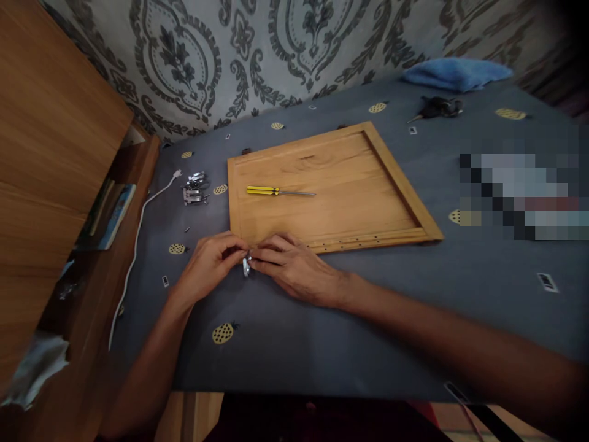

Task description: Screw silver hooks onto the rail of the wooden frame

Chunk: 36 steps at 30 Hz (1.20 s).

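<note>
At the near left corner of the wooden panel (343,184), two sets of fingers meet over a small metal fitting (246,268). The right hand (294,267) has thumb and fingers pinched almost closed, apparently on the fitting; on the left hand (211,261), thumb and forefinger are drawn together just beside it, though I cannot tell whether they grip it too. The step looks like positioning the fitting by the panel's edge, and the next move probably calls for small, steady fingertip adjustments. Both backs face up; the left forearm rises steeply from the lower left, while the right stretches in low from the lower right. On the panel, which lies flat on the bench (368,331), rests a yellow-handled screwdriver (263,191), its shaft pointing right. Farther left sit more metal fittings (196,190) near a white cable (138,230); a blue cloth (458,73) lies at the far right.
</note>
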Each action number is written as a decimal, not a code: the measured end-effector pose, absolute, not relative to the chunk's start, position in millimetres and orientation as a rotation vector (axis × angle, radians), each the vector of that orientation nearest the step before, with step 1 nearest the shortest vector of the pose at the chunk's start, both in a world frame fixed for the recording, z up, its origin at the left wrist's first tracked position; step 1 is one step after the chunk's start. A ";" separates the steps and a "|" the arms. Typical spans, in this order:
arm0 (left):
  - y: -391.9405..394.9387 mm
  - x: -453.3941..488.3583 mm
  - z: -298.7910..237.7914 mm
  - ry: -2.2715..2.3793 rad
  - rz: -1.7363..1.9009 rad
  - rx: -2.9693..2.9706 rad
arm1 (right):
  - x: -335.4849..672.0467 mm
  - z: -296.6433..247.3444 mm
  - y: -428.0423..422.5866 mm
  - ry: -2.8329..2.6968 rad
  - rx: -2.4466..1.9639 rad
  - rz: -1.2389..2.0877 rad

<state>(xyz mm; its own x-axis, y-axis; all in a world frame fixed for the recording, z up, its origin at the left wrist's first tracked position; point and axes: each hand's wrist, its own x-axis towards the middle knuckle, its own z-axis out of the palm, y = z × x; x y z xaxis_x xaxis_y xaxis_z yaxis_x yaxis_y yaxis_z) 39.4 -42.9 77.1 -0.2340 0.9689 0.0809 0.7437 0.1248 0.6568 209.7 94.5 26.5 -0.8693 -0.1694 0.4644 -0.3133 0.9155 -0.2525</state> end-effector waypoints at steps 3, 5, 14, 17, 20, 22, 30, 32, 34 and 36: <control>-43.0 39.0 75.9 2.039 0.835 1.665 | 209.1 26.1 94.4 -2.634 0.345 0.448; -43.3 37.7 74.8 2.031 0.838 1.660 | 209.0 25.7 94.6 -2.639 0.344 0.449; -51.9 30.1 83.6 2.044 0.850 1.602 | 209.8 25.2 95.5 -2.646 0.350 0.454; -61.0 30.6 81.5 1.978 0.828 1.603 | 209.8 25.7 95.7 -2.650 0.357 0.464; -70.9 32.7 74.7 1.980 0.826 1.651 | 209.8 25.8 95.8 -2.654 0.358 0.481; -75.7 34.1 70.4 1.979 0.869 1.689 | 209.7 25.6 95.9 -2.661 0.355 0.485; -76.9 36.5 63.9 1.968 0.951 1.760 | 210.0 24.4 96.2 -2.656 0.361 0.517; -78.0 37.9 63.2 1.983 0.933 1.790 | 210.0 24.1 96.3 -2.656 0.365 0.522; -80.6 40.5 62.2 2.025 0.897 1.801 | 209.7 23.8 96.3 -2.652 0.371 0.521; -83.8 44.6 60.1 2.073 0.868 1.793 | 209.4 23.4 96.2 -2.649 0.379 0.522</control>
<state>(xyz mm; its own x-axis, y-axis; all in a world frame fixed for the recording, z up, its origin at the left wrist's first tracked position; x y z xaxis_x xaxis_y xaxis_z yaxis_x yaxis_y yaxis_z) 44.6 -83.8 60.1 -0.2006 0.9630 0.1802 0.8038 0.0566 0.5921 209.4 96.2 23.4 -0.8783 -0.1813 0.4425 -0.3355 0.8930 -0.3001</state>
